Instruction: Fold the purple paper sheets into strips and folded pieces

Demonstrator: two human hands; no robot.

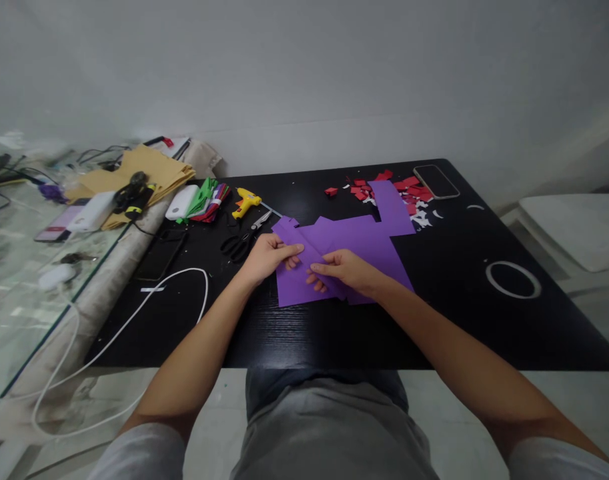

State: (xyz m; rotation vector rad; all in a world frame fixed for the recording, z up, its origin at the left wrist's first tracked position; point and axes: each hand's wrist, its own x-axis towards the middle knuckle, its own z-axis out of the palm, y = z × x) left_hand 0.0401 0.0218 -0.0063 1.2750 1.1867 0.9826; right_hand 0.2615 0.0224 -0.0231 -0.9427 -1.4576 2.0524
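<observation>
Both hands hold a folded strip of purple paper (312, 253), slanting from upper left to lower right. My left hand (272, 257) is closed on its upper left part, thumb on top. Farther down the strip, my right hand (345, 269) pinches it, thumb above and fingers curled beneath. Under the strip lies a larger purple sheet (392, 260) with cut edges. Another purple piece (394, 208) rests partly over that sheet's upper right corner. Black-handled scissors (239, 245) and pliers (261, 221) lie left of my left hand.
Beyond the scissors is a yellow glue gun (246, 203). Red paper scraps (414, 191) and a phone (437, 182) lie at the back right. A tape ring (513, 279) is on the right. A white cable (184, 272) crosses the black table's (464, 333) left side.
</observation>
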